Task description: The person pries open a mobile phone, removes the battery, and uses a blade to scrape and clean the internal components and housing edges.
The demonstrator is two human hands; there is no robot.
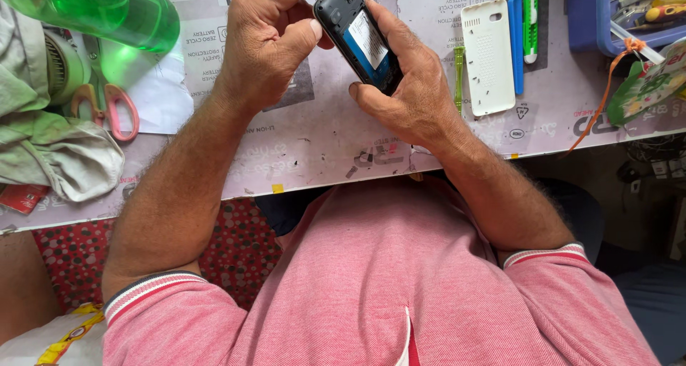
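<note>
While both hands, left hand (268,41) and right hand (407,87), grip the open-backed phone (357,34), its white rectangular label (368,39) faces up.

A small black mobile phone (359,36) is held above the work mat, its back facing up and its rear cover off. The open back shows a blue battery with a white label seated in the bay. The phone is tilted, its upper end pointing toward eleven o'clock and its lower end toward five o'clock. Its white perforated back cover (488,57) lies flat at three o'clock of it, well apart.
</note>
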